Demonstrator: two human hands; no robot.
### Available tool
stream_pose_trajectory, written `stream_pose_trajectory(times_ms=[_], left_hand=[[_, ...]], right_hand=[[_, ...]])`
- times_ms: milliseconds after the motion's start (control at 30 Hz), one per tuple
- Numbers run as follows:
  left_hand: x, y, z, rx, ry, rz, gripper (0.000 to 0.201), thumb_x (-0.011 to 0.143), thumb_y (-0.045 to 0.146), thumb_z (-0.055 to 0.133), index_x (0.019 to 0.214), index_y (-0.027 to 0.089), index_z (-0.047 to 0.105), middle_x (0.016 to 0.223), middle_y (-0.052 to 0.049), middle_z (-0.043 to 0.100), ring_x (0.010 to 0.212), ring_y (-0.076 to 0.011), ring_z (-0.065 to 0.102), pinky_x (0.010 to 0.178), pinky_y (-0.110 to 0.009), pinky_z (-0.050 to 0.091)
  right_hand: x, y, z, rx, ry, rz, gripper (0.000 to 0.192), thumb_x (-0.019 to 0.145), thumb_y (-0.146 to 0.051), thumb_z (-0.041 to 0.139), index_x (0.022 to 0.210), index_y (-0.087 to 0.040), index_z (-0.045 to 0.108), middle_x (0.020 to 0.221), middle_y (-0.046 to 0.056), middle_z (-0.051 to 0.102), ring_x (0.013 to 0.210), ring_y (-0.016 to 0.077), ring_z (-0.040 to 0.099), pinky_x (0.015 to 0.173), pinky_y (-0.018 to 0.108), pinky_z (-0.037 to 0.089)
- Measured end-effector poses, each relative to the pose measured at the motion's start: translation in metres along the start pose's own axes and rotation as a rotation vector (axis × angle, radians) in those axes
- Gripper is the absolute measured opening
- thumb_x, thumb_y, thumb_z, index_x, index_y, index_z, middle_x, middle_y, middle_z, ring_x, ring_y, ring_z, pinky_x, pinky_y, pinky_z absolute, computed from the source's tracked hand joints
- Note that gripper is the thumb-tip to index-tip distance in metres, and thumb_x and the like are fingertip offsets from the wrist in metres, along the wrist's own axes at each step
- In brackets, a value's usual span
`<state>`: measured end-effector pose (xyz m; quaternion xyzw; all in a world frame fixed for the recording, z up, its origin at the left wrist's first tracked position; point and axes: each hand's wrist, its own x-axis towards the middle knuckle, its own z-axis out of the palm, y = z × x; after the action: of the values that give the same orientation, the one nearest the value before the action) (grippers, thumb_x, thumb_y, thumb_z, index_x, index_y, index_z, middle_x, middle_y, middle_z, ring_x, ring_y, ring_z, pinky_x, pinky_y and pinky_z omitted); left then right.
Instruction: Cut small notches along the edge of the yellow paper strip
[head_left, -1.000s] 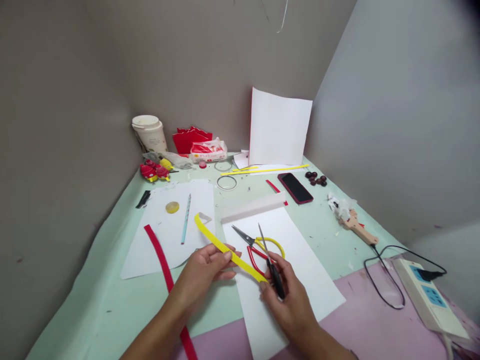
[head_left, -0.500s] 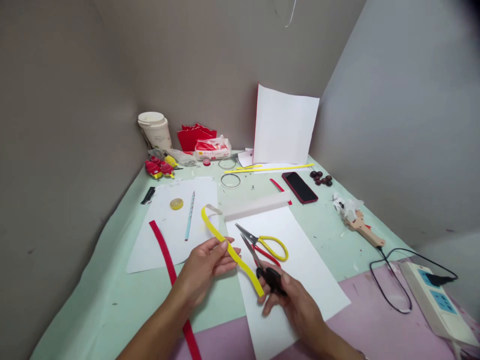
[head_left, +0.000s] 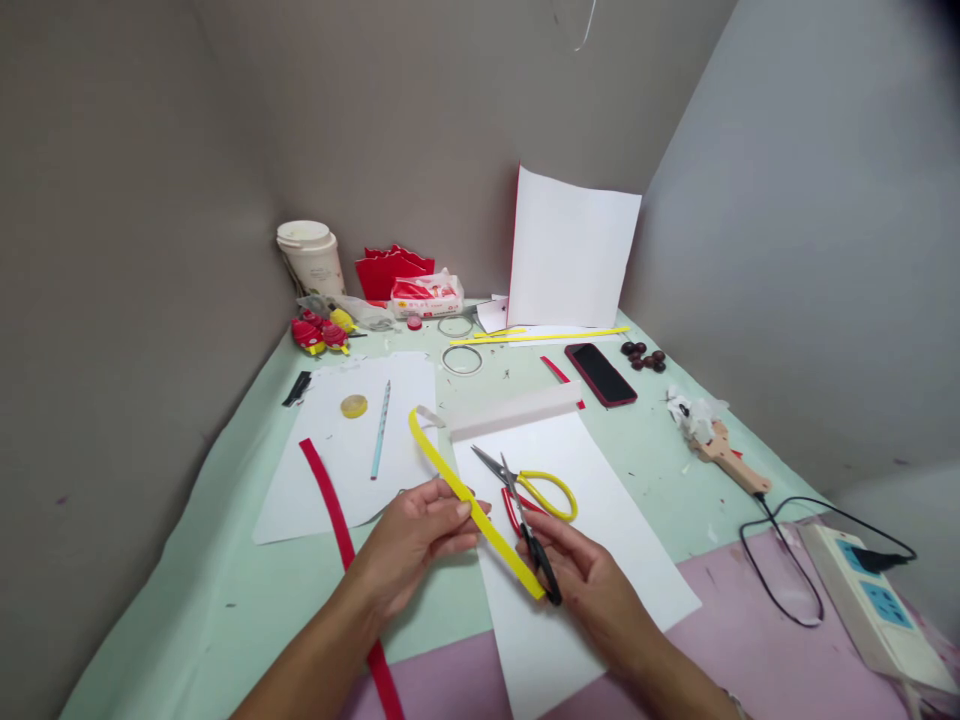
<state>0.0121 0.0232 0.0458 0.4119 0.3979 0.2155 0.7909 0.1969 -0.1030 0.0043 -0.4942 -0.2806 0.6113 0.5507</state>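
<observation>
Between the thumb and fingers of my left hand [head_left: 420, 540] is a yellow paper strip [head_left: 442, 465], its far end curling over. My right hand [head_left: 585, 575] grips black-handled scissors [head_left: 536, 555], blades pointing away from me and seemingly together. The strip's near end lies against the scissors' handle, close to my right fingers. Beneath, a second pair of scissors [head_left: 551, 490] with one yellow and one red handle rests on a white paper sheet [head_left: 585, 620]. A red strip [head_left: 330, 490] runs under my left forearm.
A pencil [head_left: 381, 430] and a tape roll [head_left: 353, 406] lie on white paper at left. Right of centre is a phone [head_left: 600, 374]. A glue gun [head_left: 724, 460] and power strip [head_left: 874, 590] sit at right, joined by a cable. A lidded cup [head_left: 311, 258] stands at the back left.
The yellow strip has shifted slightly right and lies straighter. My right hand has turned the black scissors, so the blades point more directly away from me.
</observation>
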Motion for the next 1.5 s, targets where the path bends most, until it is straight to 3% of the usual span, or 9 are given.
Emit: stream_pose_trajectory(times_ms=[200, 367, 467, 800, 900, 1033, 1167, 1367, 1500], left_hand=[[0.001, -0.001, 0.0, 0.022, 0.02, 0.005, 0.023, 0.081, 0.028, 0.069, 0.096, 0.012, 0.065, 0.098, -0.012, 0.072, 0.085, -0.0173, 0.068, 0.078, -0.026, 0.055], [0.0, 0.002, 0.003, 0.02, -0.017, -0.009, 0.024, 0.081, 0.031, 0.069, 0.097, 0.013, 0.066, 0.095, -0.011, 0.072, 0.086, -0.0193, 0.068, 0.076, -0.028, 0.055], [-0.001, 0.001, 0.004, 0.012, -0.032, 0.011, 0.023, 0.08, 0.031, 0.07, 0.095, 0.014, 0.069, 0.095, -0.009, 0.072, 0.086, -0.0187, 0.067, 0.074, -0.027, 0.055], [0.003, -0.003, 0.002, -0.022, -0.003, 0.018, 0.014, 0.078, 0.025, 0.072, 0.086, 0.014, 0.071, 0.084, -0.006, 0.071, 0.077, -0.0143, 0.066, 0.075, -0.025, 0.055], [0.004, -0.004, 0.0, -0.055, -0.022, 0.01, 0.014, 0.079, 0.025, 0.072, 0.086, 0.013, 0.07, 0.086, -0.006, 0.071, 0.077, -0.0127, 0.066, 0.075, -0.022, 0.055], [0.004, -0.001, -0.002, -0.225, -0.053, -0.038, 0.01, 0.078, 0.019, 0.073, 0.086, 0.012, 0.07, 0.084, -0.006, 0.071, 0.071, -0.0093, 0.066, 0.066, -0.016, 0.056], [0.003, 0.001, 0.001, -0.343, -0.073, -0.048, 0.011, 0.076, 0.013, 0.074, 0.085, 0.011, 0.071, 0.079, -0.005, 0.071, 0.067, -0.0091, 0.067, 0.06, -0.014, 0.056], [-0.001, 0.0, 0.005, -0.35, -0.114, -0.012, 0.012, 0.078, 0.013, 0.072, 0.09, 0.009, 0.07, 0.079, -0.006, 0.071, 0.066, -0.0093, 0.067, 0.061, -0.015, 0.056], [-0.003, 0.002, 0.006, -0.458, -0.133, -0.049, 0.011, 0.073, 0.012, 0.076, 0.082, 0.01, 0.07, 0.07, -0.003, 0.069, 0.058, -0.0067, 0.064, 0.055, -0.011, 0.053]], right_hand=[[-0.003, 0.0, 0.003, -0.332, 0.015, -0.152, 0.047, 0.079, -0.018, 0.065, 0.125, -0.026, 0.06, 0.111, 0.007, 0.062, 0.098, 0.0216, 0.059, 0.085, 0.033, 0.047], [-0.005, 0.002, 0.002, -0.601, 0.013, -0.274, 0.049, 0.076, -0.015, 0.059, 0.123, -0.025, 0.061, 0.101, 0.006, 0.059, 0.078, 0.017, 0.055, 0.067, 0.028, 0.047], [-0.005, 0.002, 0.005, -0.68, -0.004, -0.301, 0.049, 0.075, -0.015, 0.059, 0.123, -0.024, 0.06, 0.093, 0.004, 0.057, 0.066, 0.0141, 0.05, 0.06, 0.026, 0.045], [-0.007, -0.002, 0.01, -0.79, -0.005, -0.375, 0.052, 0.074, -0.012, 0.061, 0.125, -0.025, 0.058, 0.088, 0.003, 0.055, 0.067, 0.0158, 0.052, 0.061, 0.027, 0.044], [-0.006, -0.001, 0.007, -0.711, 0.016, -0.362, 0.052, 0.077, -0.015, 0.062, 0.127, -0.027, 0.058, 0.093, 0.004, 0.057, 0.072, 0.0173, 0.053, 0.064, 0.028, 0.045], [-0.003, -0.001, 0.0, -0.362, 0.034, -0.194, 0.041, 0.089, -0.028, 0.056, 0.131, -0.029, 0.055, 0.111, 0.007, 0.061, 0.084, 0.0183, 0.058, 0.069, 0.028, 0.046], [0.0, 0.001, 0.001, -0.168, 0.057, -0.092, 0.041, 0.09, -0.04, 0.058, 0.128, -0.024, 0.058, 0.096, 0.006, 0.064, 0.064, 0.0133, 0.055, 0.053, 0.024, 0.039], [-0.001, 0.0, 0.007, -0.143, 0.067, -0.064, 0.043, 0.085, -0.042, 0.066, 0.122, -0.02, 0.063, 0.087, 0.005, 0.065, 0.06, 0.0129, 0.055, 0.05, 0.023, 0.037], [0.002, -0.002, 0.005, 0.024, 0.076, -0.051, 0.045, 0.083, -0.044, 0.067, 0.121, -0.02, 0.062, 0.086, 0.005, 0.063, 0.056, 0.0115, 0.053, 0.043, 0.02, 0.03]])
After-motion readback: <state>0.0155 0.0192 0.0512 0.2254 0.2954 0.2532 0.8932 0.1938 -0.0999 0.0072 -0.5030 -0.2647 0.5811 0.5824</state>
